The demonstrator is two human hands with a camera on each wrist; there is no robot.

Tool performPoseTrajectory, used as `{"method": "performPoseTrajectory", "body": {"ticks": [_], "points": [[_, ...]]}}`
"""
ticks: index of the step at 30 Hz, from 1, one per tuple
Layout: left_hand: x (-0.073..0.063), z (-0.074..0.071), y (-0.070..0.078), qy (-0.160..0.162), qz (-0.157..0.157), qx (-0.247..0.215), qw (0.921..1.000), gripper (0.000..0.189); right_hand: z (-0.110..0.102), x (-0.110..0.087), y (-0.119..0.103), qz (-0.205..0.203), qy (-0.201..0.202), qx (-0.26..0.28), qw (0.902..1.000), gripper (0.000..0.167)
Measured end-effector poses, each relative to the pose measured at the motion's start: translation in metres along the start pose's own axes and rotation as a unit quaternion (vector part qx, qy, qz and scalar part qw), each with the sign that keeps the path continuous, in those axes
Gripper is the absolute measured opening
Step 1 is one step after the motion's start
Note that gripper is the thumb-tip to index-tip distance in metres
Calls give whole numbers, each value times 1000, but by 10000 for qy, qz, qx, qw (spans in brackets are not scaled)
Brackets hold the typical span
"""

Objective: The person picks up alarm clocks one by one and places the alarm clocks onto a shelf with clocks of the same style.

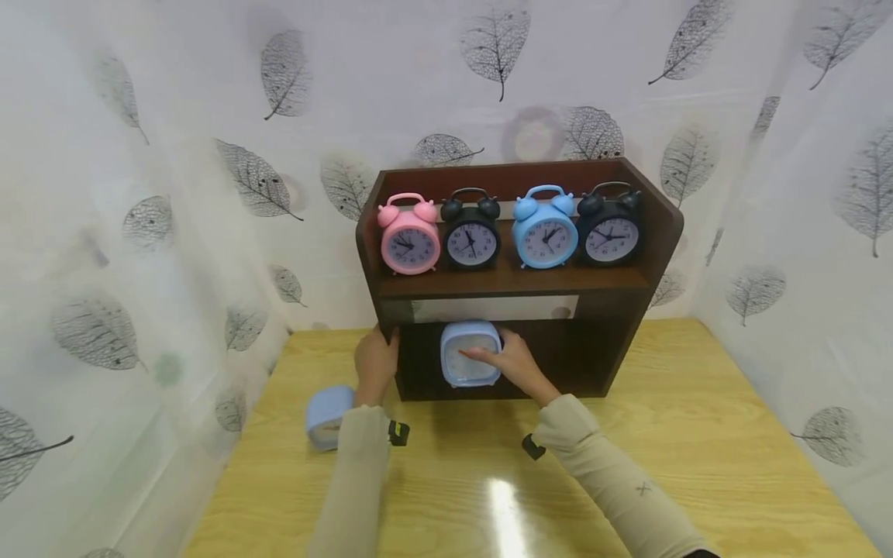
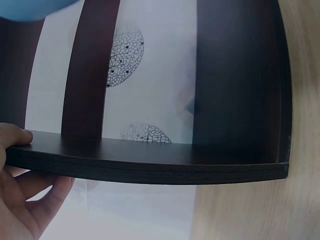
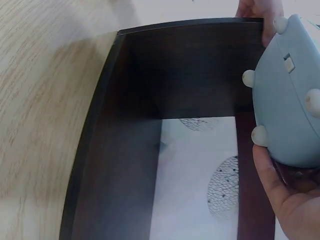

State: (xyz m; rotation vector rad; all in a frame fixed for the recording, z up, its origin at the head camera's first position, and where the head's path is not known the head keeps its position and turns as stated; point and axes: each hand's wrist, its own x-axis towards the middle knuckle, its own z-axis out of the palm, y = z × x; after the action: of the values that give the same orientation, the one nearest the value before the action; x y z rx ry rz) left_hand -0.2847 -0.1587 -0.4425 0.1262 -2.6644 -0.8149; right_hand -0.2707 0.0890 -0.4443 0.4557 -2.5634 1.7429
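Note:
A dark brown two-tier shelf (image 1: 512,284) stands at the back of the table. My right hand (image 1: 515,361) grips a light blue square alarm clock (image 1: 453,333) by its right side, with the thumb over the front. The clock is held upright in the lower compartment's opening; white feet show on its underside (image 3: 280,115) in the right wrist view. At the shelf's left side panel (image 2: 150,170) is my left hand (image 1: 375,366), thumb inside and fingers outside, gripping the edge. Left of that wrist, a second light blue square clock (image 1: 328,408) lies on the table, partly behind the sleeve.
Along the upper tier stand twin-bell alarm clocks: pink (image 1: 410,249), black (image 1: 472,242), light blue (image 1: 546,242) and black (image 1: 611,237). The wood-grain table (image 1: 446,504) reaches toward me. White leaf-print sheeting (image 1: 209,93) surrounds the back and sides.

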Motion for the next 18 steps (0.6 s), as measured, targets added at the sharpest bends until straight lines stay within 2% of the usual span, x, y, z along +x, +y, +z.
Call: {"method": "performPoseTrajectory", "body": {"ticks": [4, 9, 15, 18], "points": [[-1, 0, -1, 67, 24, 12, 10000, 36, 8, 6, 3, -7, -79, 149, 9999, 50], [-2, 3, -2, 91, 84, 82, 9999, 36, 17, 16, 13, -6, -39, 43, 10000, 49], [-1, 2, 1, 67, 69, 251, 9996, 37, 28, 33, 26, -304, 50, -76, 9995, 57], [0, -1, 2, 79, 42, 217, 9997, 37, 35, 42, 32, -287, 34, 5, 9996, 60]]}}
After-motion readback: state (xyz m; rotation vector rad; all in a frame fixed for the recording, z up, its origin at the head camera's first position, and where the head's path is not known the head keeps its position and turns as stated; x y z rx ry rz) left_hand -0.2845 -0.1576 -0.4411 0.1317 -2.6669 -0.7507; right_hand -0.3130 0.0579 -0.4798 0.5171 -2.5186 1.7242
